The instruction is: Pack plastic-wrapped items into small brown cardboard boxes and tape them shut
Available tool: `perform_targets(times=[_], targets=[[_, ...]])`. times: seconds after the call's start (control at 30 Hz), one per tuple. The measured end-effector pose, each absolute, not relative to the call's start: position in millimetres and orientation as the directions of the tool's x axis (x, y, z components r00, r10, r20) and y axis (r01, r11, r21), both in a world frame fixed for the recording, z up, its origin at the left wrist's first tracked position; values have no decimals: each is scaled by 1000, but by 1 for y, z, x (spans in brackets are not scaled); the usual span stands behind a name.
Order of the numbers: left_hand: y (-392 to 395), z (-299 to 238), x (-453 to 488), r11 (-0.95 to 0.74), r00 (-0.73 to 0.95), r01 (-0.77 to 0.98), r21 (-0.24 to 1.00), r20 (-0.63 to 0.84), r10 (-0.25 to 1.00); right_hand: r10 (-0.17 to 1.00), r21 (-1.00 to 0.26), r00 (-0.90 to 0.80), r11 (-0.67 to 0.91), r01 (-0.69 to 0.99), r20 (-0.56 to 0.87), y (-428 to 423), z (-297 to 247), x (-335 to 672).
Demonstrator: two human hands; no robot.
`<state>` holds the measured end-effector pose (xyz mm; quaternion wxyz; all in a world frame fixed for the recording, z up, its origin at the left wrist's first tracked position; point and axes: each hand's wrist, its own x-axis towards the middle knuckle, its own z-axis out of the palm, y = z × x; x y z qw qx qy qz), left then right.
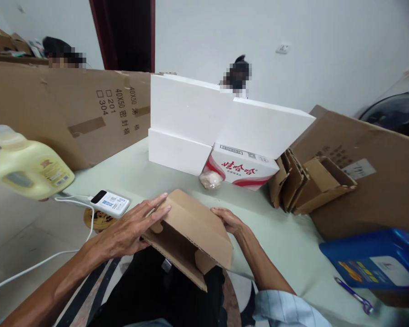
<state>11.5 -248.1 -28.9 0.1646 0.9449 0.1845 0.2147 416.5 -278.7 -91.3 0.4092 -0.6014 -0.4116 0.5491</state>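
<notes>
A brown cardboard box (199,225) is tilted over my lap at the table's near edge, its open side facing me. My left hand (136,225) grips its left end, fingers lying over the top panel and thumb below. At the far right side, my right hand (227,220) holds the box's edge, its fingers partly hidden behind the cardboard. Beyond the box lies a small clear plastic-wrapped bundle (211,180), in front of a white and red printed carton (243,167).
White foam boards (187,106) stand behind the carton. Folded cardboard boxes (300,181) lean right. A yellow detergent jug (30,163), a white power bank with cable (109,203), a blue jug (375,259) and a purple razor (354,295) lie around. Two people's heads show behind the partitions.
</notes>
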Motion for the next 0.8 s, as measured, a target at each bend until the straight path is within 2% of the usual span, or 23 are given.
perform_targets(times=[0.1, 0.2, 0.43, 0.57, 0.63, 0.73, 0.8], targets=[[-246, -22, 15, -890, 837, 248, 383, 378, 395, 931, -928, 43, -365, 72, -363, -282, -101, 405], [-243, -15, 20, -878, 815, 245, 412, 403, 416, 941, -937, 115, -332, 112, -319, -283, -104, 400], [-237, -10, 31, -831, 757, 321, 454, 404, 513, 926, -964, 375, -72, 258, 31, -299, -72, 403], [-226, -4, 47, -828, 721, 346, 440, 441, 535, 907, -906, 303, 162, 391, 293, -318, -41, 391], [-218, -6, 56, -817, 698, 345, 463, 455, 553, 911, -878, 249, 196, 438, 328, -321, -33, 385], [-205, -17, 66, -786, 675, 291, 545, 466, 573, 913, -860, 253, 169, 482, 321, -318, -29, 382], [-199, -26, 70, -759, 662, 257, 598, 464, 589, 881, -816, 256, 212, 538, 398, -317, -26, 383]])
